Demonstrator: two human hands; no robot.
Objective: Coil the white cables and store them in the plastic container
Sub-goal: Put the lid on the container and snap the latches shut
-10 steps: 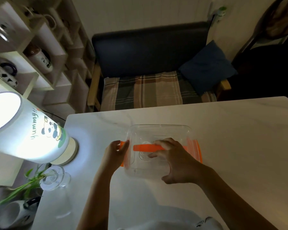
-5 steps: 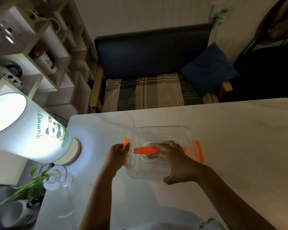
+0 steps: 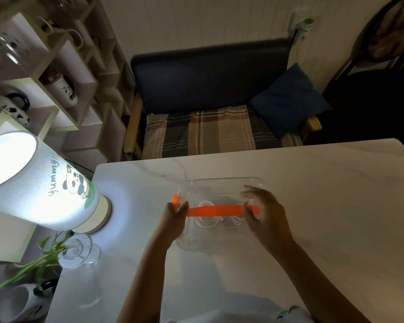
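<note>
Both hands are working the plastic container [image 3: 222, 199] now, and it is sitting on the white table [image 3: 324, 206], just to the right of the glowing panda lamp [image 3: 44, 183]. The left hand [image 3: 175, 217] is gripping the container's left end, fingers curled over the orange latch [image 3: 175, 199] there. The right hand [image 3: 264, 215] is clamping the right end, thumb and fingers wrapping the edge where the orange handle [image 3: 216, 210] is running across the lid. Through the clear plastic, the white cables [image 3: 205, 217] are lying coiled inside, beneath that handle.

It is looking like the closing stage, with the cables already stored. Here is the danger: the clear lid may be seating unevenly, and whether the right-side latch is engaged is hidden under the hand. If one side is pressing down before the other, the lid could be popping back up. A loop of cable springing loose could be getting pinched under the rim. And with the table looking smooth, a hard sideways push could be sliding the box toward the lamp.
</note>
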